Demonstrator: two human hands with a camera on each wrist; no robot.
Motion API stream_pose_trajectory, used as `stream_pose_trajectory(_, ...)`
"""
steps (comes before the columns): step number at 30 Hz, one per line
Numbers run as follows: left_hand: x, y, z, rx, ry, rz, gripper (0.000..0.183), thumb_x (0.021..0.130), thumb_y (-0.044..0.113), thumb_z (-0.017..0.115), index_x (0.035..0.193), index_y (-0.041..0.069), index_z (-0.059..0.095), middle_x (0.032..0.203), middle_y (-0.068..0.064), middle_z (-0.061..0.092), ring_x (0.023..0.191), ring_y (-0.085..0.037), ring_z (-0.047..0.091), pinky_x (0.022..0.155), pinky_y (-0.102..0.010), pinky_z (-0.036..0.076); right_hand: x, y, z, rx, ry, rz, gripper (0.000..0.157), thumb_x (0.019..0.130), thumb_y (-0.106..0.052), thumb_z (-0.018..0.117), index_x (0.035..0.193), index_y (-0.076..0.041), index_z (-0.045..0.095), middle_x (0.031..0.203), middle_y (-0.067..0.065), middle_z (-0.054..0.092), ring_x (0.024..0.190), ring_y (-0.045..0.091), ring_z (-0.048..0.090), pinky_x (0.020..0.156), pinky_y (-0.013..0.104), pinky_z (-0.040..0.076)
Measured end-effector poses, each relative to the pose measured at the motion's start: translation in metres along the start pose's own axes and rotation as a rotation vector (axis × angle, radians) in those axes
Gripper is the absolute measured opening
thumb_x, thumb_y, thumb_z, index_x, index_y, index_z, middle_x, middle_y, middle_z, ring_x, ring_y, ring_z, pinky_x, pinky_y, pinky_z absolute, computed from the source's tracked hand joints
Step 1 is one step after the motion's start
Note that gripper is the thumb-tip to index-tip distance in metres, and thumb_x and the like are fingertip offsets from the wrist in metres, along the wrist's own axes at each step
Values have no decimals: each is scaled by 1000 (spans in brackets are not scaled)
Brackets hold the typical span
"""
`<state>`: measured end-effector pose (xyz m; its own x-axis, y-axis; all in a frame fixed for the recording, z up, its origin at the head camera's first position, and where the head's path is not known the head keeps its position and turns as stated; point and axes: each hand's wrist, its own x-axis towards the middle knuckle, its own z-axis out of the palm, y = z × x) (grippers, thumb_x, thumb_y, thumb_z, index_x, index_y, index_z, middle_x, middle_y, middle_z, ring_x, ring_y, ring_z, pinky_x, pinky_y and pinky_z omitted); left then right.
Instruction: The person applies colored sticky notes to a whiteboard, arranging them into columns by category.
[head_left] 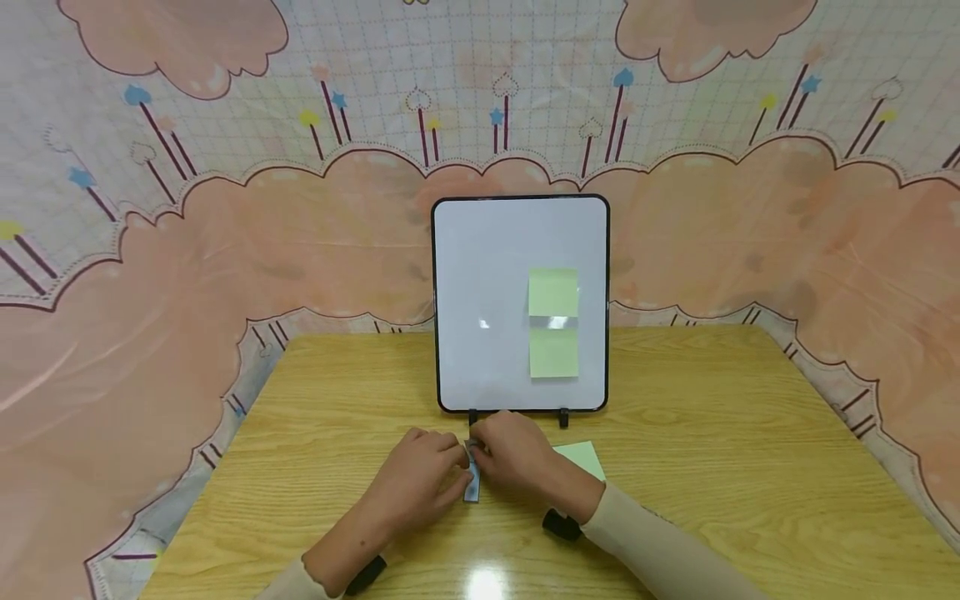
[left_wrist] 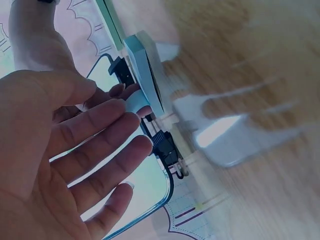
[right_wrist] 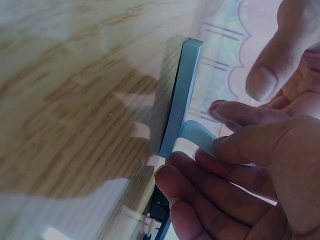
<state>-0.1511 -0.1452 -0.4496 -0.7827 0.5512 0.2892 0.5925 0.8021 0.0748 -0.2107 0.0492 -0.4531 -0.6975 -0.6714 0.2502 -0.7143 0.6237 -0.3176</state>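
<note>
A narrow pad of blue sticky notes (head_left: 472,489) lies on the table between my two hands, in front of the whiteboard. My right hand (head_left: 517,450) pinches a blue sheet (right_wrist: 197,134) between thumb and fingers. That sheet curls up from one end of the pad (right_wrist: 184,97) in the right wrist view. My left hand (head_left: 423,477) is at the pad's left side, its fingertips right at the edge. In the left wrist view its fingers (left_wrist: 107,162) are spread and nearly straight, and they overlap the lifted sheet.
A black-framed whiteboard (head_left: 487,250) stands upright on small black feet (head_left: 564,419). Two pale green notes, an upper note (head_left: 553,292) and a lower note (head_left: 553,354), are on its right half. Another pale green note or pad (head_left: 583,457) lies on the wooden table (head_left: 337,392), partly behind my right wrist.
</note>
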Motion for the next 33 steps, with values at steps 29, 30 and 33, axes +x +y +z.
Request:
stream_pose_trajectory(29,-3,7,5,23,-71,91,14,101,29,70,98,25,83,102,10,69,89,-10,60,82,-36,51,2,-2,-1,-30,-3,13,34,105,-21,68,73,-21,55,60,-10,45,53,5,41,49,21,33)
stream_pose_trajectory(30,-3,7,5,23,-71,92,14,102,29,70,98,25,83,102,10,68,90,-10,60,82,-35,51,2,-2,-1,-32,-1,12,34,105,-21,67,74,-21,56,60,-10,45,53,5,41,49,21,33)
stream_pose_trajectory(33,-3,7,5,25,-70,94,14,102,29,70,99,25,83,104,10,69,91,-11,61,82,-36,51,2,-2,-1,-39,6,10,32,106,-22,67,76,-20,56,61,-10,46,53,5,42,49,21,34)
